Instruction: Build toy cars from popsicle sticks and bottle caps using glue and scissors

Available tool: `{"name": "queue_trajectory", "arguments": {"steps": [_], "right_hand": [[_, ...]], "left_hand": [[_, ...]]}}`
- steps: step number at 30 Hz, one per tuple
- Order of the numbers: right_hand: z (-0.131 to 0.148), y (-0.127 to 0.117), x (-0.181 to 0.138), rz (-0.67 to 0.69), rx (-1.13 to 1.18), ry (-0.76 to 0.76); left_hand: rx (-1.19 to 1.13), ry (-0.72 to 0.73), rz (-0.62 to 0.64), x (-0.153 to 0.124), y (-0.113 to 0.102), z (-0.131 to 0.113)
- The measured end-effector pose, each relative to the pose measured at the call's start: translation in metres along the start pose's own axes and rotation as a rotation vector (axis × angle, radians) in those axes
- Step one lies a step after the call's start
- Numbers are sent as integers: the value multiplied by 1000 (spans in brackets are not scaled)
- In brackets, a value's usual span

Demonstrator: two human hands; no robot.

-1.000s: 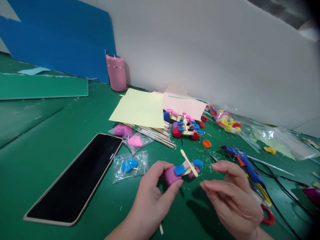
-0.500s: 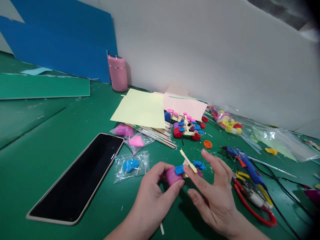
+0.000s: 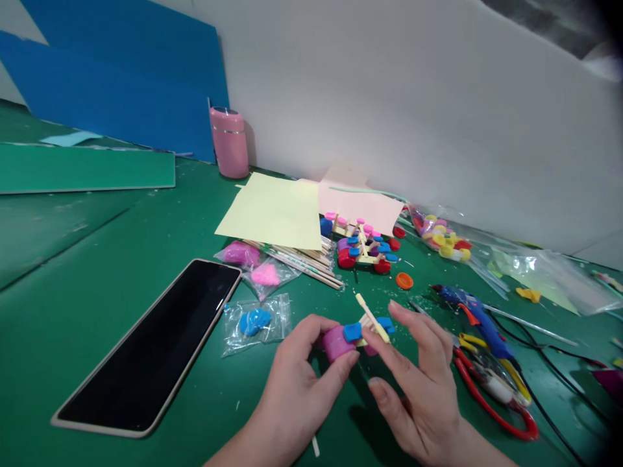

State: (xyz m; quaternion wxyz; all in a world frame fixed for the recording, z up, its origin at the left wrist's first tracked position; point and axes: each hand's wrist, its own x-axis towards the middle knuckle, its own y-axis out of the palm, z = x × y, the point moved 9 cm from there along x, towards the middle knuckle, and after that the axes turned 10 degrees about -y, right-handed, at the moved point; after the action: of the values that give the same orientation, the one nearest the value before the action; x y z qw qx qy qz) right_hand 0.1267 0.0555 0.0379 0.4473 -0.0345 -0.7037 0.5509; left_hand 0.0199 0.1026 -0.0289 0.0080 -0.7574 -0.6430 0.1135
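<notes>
Two hands are working over the green counter, the left hand pinching one small toy by its purple end between thumb and fingers, while the right hand is spreading its fingers, one fingertip appearing to touch the toy and the thumb hanging apart below. The toy is sitting just above the counter, showing two blue pieces and one pale stick slanting across it. Behind it two similar toys are standing close together, with two red discs and one orange disc lying near. Three clear bags are holding purple, pink and blue lumps, one each, beside one phone. On the right one blue glue gun is lying near one red-handled tool
</notes>
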Motion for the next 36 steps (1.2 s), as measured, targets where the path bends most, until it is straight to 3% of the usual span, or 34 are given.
{"name": "queue_trajectory", "arguments": {"steps": [8,15,23,28,36], "right_hand": [[0,-2,0,-32,37,12],[-33,-13,-7,-177,123,264],[-40,2,15,138,229,159],[-43,1,17,174,293,162],[-44,1,16,165,313,187]], "left_hand": [[-19,-9,12,0,-1,3],[-40,-38,19,1,-1,2],[-43,-10,92,0,5,2],[-44,21,154,-2,10,0],[-37,51,151,-1,8,-4]]}}
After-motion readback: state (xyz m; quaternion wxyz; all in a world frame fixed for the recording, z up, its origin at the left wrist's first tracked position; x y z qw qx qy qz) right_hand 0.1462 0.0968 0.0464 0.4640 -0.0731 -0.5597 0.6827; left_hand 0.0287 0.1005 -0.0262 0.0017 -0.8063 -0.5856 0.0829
